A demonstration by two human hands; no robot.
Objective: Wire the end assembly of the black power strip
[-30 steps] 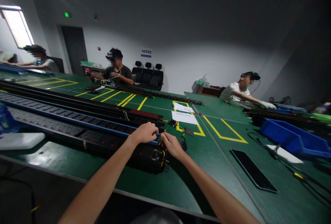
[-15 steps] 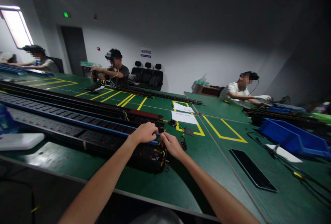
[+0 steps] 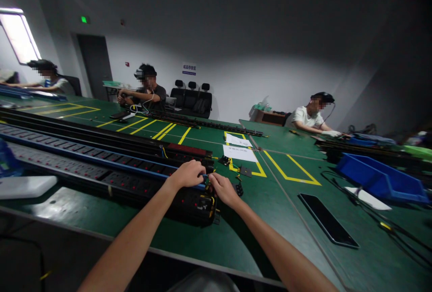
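Several long power strips lie side by side across the table. My left hand (image 3: 189, 174) is closed, its fingers curled over the right end of a blue-edged power strip (image 3: 135, 165). Beside it, my right hand (image 3: 222, 188) pinches at that same end, thumb and forefinger together; what is between them is too small and hidden to make out. Just in front of both hands is the open end of a black power strip (image 3: 192, 206), with yellow wires (image 3: 213, 206) showing. Small black parts (image 3: 239, 188) with wires lie right of my right hand.
A phone (image 3: 327, 220), a blue bin (image 3: 381, 177) and black cables (image 3: 367, 215) are on the right. Paper sheets (image 3: 239, 153) lie beyond my hands. A white object (image 3: 27, 187) sits at the left edge. Three co-workers sit across the table.
My hands keep almost the same place and grip. The view has shifted slightly. At the far right, a co-worker's gloved hand has moved lower and to the left.
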